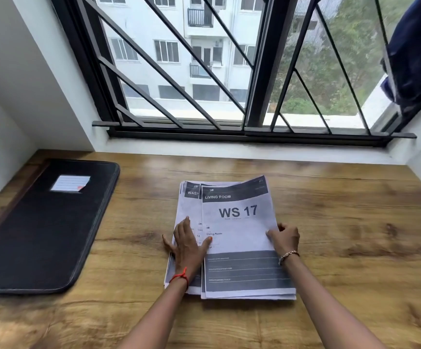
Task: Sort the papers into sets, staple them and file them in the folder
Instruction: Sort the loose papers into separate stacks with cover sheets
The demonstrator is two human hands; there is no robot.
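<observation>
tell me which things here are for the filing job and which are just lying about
For the job: stack of papers, black folder.
Just lying about: blue cloth hanging at top right.
No stapler in view.

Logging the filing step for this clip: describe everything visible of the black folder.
The black folder lies flat and closed on the wooden table, left of the papers. It looks like fabric or leatherette, with rounded corners and a stitched border. A white lined label sits on its cover. Nothing else rests on it.

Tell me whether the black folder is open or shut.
Shut. The black folder lies flat on the desk, cover closed, label facing up; no inside showing.
</observation>
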